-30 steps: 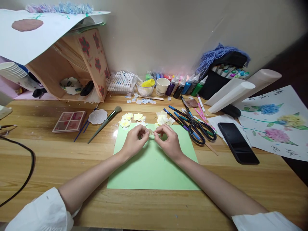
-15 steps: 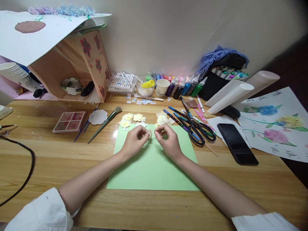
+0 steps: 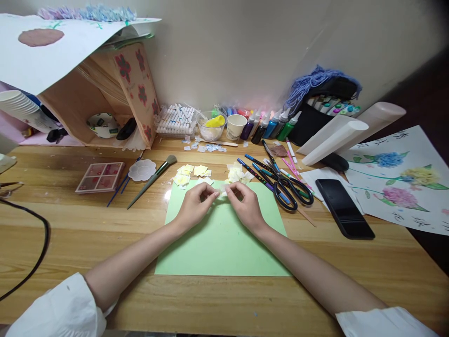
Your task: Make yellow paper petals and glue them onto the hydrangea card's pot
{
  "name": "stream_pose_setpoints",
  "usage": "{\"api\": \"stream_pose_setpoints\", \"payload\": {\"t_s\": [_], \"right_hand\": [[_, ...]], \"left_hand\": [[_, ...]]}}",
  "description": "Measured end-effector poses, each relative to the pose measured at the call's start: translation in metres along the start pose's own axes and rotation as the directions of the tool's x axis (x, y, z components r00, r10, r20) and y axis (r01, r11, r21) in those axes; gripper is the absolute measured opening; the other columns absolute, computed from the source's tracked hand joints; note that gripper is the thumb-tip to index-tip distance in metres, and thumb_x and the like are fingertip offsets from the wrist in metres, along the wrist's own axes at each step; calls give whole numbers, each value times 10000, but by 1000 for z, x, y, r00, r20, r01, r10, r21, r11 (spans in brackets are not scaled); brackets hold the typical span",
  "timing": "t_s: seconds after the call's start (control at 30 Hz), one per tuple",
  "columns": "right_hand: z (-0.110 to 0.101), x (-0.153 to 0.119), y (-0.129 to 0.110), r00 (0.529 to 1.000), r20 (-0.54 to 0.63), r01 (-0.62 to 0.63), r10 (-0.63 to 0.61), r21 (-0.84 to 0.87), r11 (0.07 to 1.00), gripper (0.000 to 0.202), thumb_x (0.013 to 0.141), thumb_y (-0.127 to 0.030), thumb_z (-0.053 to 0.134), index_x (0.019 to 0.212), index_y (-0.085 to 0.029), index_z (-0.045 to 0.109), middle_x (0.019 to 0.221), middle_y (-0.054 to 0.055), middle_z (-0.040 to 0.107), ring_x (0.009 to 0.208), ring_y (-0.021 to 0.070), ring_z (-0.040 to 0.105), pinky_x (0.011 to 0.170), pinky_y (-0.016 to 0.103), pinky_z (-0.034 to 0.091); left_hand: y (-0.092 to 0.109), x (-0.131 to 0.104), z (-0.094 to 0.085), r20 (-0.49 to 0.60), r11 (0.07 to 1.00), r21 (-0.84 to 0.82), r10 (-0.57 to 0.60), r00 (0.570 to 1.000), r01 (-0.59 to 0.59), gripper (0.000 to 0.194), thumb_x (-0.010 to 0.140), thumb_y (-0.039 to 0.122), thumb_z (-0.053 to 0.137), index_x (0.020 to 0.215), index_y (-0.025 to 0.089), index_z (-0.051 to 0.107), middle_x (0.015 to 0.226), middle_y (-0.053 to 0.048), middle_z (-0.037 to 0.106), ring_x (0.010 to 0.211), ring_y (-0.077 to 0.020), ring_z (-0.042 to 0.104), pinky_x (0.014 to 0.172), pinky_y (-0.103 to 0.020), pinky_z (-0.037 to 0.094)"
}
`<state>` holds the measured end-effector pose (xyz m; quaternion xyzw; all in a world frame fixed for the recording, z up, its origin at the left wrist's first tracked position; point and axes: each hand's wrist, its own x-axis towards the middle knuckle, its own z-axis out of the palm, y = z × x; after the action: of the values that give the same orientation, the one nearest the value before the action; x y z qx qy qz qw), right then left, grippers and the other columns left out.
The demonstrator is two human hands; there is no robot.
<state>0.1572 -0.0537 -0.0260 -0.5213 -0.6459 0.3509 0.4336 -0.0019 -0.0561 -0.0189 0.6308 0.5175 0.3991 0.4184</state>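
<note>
Both hands meet above the upper part of a light green sheet of paper (image 3: pixel 224 248). Between their fingertips is a small pale yellow paper piece (image 3: pixel 222 189). My left hand (image 3: pixel 198 201) pinches its left side with thumb and forefinger. On the right side, the thumb and forefinger of my right hand (image 3: pixel 245 206) are closed on the same piece. Small yellow paper squares (image 3: pixel 187 174) lie in little piles beyond my left hand. Another heap of pale yellow pieces (image 3: pixel 238 173) sits just behind my right hand.
Black-handled scissors (image 3: pixel 286 185) and several pens lie right of the sheet, near a phone (image 3: pixel 345 208). A brush (image 3: pixel 152 182) and a white palette (image 3: pixel 142 170) are at left. Paint bottles (image 3: pixel 270 127), a paper cup (image 3: pixel 236 127) and a plastic bowl (image 3: pixel 211 131) line the wall.
My right fingertips have come a little left and now touch the small paper piece, which only my left hand held before. The view has shifted slightly.
</note>
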Motion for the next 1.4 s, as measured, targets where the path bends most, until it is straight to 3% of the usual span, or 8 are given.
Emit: {"api": "stream_pose_setpoints", "payload": {"t_s": [0.2, 0.4, 0.53, 0.63, 0.8, 0.93, 1.07, 1.4], "right_hand": [[-3, 6, 6, 993, -104, -48, 56, 77, 996, 211, 871, -352, 485, 755, -189, 553, 705, 5, 576, 658, 148, 535, 620, 267, 431], [-17, 15, 10, 911, -334, 107, -242, -376, 921, 268, 826, -256, 542, 1081, -190, 592, 1052, 109, 551, 1034, 256, 480, 916, 433, 377], [-12, 9, 3, 920, 47, 383, -388, -307, 871, 336, 850, -232, 531, 1186, -231, 533, 1072, 82, 594, 1028, 244, 511, 907, 427, 404], [-7, 5, 1, 898, 209, 422, -387, -160, 893, 229, 877, -216, 505, 1087, -256, 588, 963, 53, 626, 919, 209, 564, 815, 378, 462], [-12, 13, 12, 968, -94, 213, -231, -168, 962, 138, 869, -194, 492, 922, -217, 617, 892, 47, 572, 844, 184, 557, 738, 335, 476], [-16, 17, 16, 880, -420, 130, -223, -237, 963, 323, 821, -168, 520, 1142, -198, 500, 1097, 97, 451, 913, 192, 513, 830, 377, 448], [-12, 11, 11, 870, -362, 257, -334, -246, 935, 420, 783, -122, 515, 1183, -207, 415, 1111, 102, 405, 966, 208, 472, 856, 396, 436], [-8, 8, 11, 899, -277, 295, -340, -192, 936, 403, 787, -98, 485, 1163, -222, 408, 1090, 86, 437, 925, 193, 482, 804, 380, 453]], "left_hand": [[-5, 3, 0, -50, 992, -120, -49, 998, 43, 235, 791, 389, 596, 749, 158, 586, 709, -6, 587, 649, -116, 528, 605, -230, 411], [-5, 3, 0, -22, 994, -93, -59, 998, 57, 218, 799, 368, 591, 770, 152, 601, 721, -12, 600, 635, -108, 526, 590, -224, 413], [-5, 1, 0, 20, 1000, -20, 0, 1000, 1, 200, 811, 352, 576, 791, 158, 619, 723, -15, 612, 641, -117, 534, 599, -235, 415], [-5, 0, 1, 45, 997, 55, 54, 997, -57, 183, 833, 329, 548, 808, 165, 625, 731, -16, 618, 658, -124, 539, 615, -242, 417], [-4, 2, -7, -32, 937, 319, 163, 986, -145, 145, 851, 260, 514, 930, 176, 602, 867, -37, 616, 753, -143, 544, 693, -264, 424], [-7, 9, -23, -150, 735, 674, 233, 961, -73, 129, 857, 231, 465, 870, 170, 577, 874, -65, 609, 857, -201, 538, 743, -313, 394], [-10, 14, -32, -93, 600, 799, 202, 975, -48, 126, 828, 263, 486, 797, 182, 577, 823, -62, 617, 820, -217, 541, 701, -322, 372], [-12, 19, -34, -70, 559, 829, 150, 986, -26, 148, 830, 241, 453, 776, 176, 574, 825, -70, 634, 823, -212, 559, 654, -306, 369]]}}
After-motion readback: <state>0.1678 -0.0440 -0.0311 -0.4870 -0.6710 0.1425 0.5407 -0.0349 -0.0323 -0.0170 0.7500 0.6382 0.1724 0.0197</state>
